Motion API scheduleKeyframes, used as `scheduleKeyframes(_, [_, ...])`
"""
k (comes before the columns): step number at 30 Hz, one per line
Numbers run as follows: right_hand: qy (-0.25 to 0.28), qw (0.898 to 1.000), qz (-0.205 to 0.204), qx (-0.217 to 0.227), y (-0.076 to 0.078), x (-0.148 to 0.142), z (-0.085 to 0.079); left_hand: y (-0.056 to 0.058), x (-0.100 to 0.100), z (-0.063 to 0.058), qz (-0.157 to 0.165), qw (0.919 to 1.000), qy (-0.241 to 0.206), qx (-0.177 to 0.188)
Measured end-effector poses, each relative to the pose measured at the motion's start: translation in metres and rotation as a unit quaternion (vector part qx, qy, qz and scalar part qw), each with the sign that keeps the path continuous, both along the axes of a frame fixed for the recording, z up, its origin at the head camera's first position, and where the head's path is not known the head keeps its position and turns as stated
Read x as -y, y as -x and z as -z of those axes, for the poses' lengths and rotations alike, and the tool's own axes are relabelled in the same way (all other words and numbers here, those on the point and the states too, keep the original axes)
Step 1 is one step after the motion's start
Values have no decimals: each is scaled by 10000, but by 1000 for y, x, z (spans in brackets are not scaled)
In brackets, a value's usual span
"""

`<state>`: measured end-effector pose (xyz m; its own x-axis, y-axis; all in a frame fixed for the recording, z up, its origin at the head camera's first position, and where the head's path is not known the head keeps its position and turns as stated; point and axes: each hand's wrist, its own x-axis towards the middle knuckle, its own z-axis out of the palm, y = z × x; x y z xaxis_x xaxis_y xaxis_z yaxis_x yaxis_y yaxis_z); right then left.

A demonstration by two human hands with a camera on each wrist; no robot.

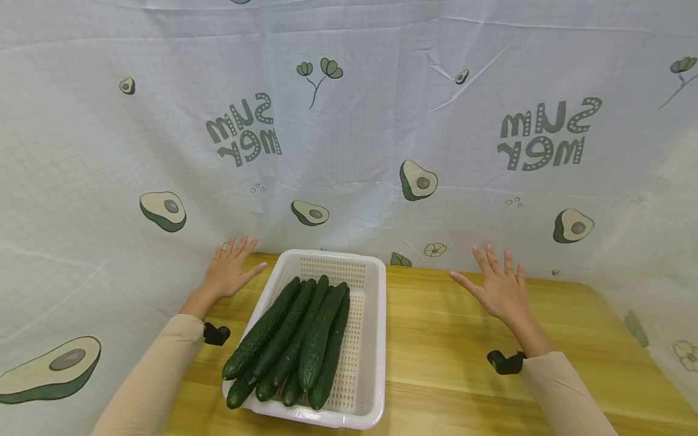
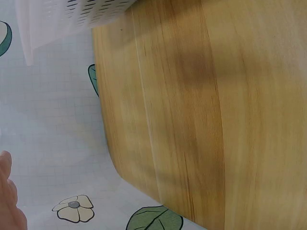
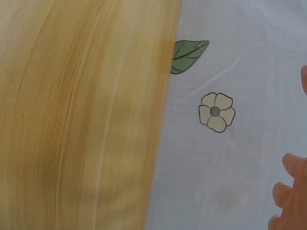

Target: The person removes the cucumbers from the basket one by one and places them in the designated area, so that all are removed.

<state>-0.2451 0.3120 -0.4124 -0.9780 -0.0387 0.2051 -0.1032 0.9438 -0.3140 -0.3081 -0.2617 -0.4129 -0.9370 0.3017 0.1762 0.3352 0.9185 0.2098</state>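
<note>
Several dark green cucumbers (image 1: 294,339) lie piled lengthwise in a white plastic basket (image 1: 376,339), filling its left side and poking over the near rim. My left hand (image 1: 228,271) is held up left of the basket, fingers spread, holding nothing. Over the right part of the table my right hand (image 1: 498,284) is raised with spread fingers, also holding nothing and well apart from the basket. In the left wrist view only some fingers (image 2: 9,196) show at the left edge. Fingertips (image 3: 292,191) appear at the right edge of the right wrist view.
The basket stands on a wooden table (image 1: 436,351) with rounded corners. A pale curtain (image 1: 360,133) printed with avocados, flowers and lettering hangs behind the table and along both sides. Small black wrist devices (image 1: 506,362) sit on both forearms.
</note>
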Motion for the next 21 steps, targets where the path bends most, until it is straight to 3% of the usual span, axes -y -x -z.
scheduleKeyframes(11, [-12, 10000, -3, 2, 2, -6, 5, 2, -5, 5, 13, 10000, -32, 85])
scheduleKeyframes(21, [459, 9983, -243, 274, 8, -3, -8, 3, -2, 2, 23, 9992, -274, 277])
